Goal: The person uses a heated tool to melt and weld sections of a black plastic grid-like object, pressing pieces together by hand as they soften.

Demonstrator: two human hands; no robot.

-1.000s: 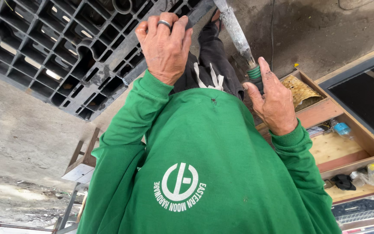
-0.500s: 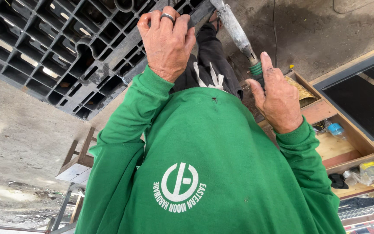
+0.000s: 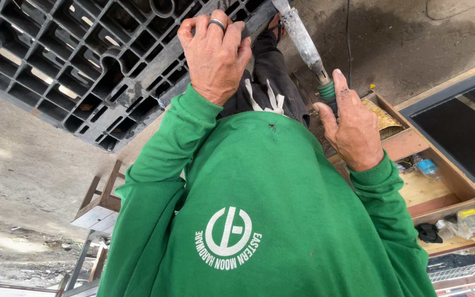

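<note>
The black pallet [image 3: 83, 66], a moulded grid of open cells, lies on the concrete floor [image 3: 23, 165] at the far left, its near-right edge running up toward the top centre. The left hand [image 3: 215, 55], a ring on one finger, lies palm down on that edge with the fingers curled over the rim, pressing it still. Just right of it the right hand [image 3: 353, 129] is wrapped round the green grip of a long, grimy metal tool [image 3: 303, 38], thumb up along the handle; the shaft slants up and left to the pallet's edge, where its tip passes out of view.

To do this step well, I judge the left hand should keep its weight on the rim close to the tip, so the pallet cannot skid, with its fingers clear of the tool's line.

Further right stands a wooden tray [image 3: 413, 187] holding bottles and rags; a small wooden stool [image 3: 102, 203] sits near left.
</note>
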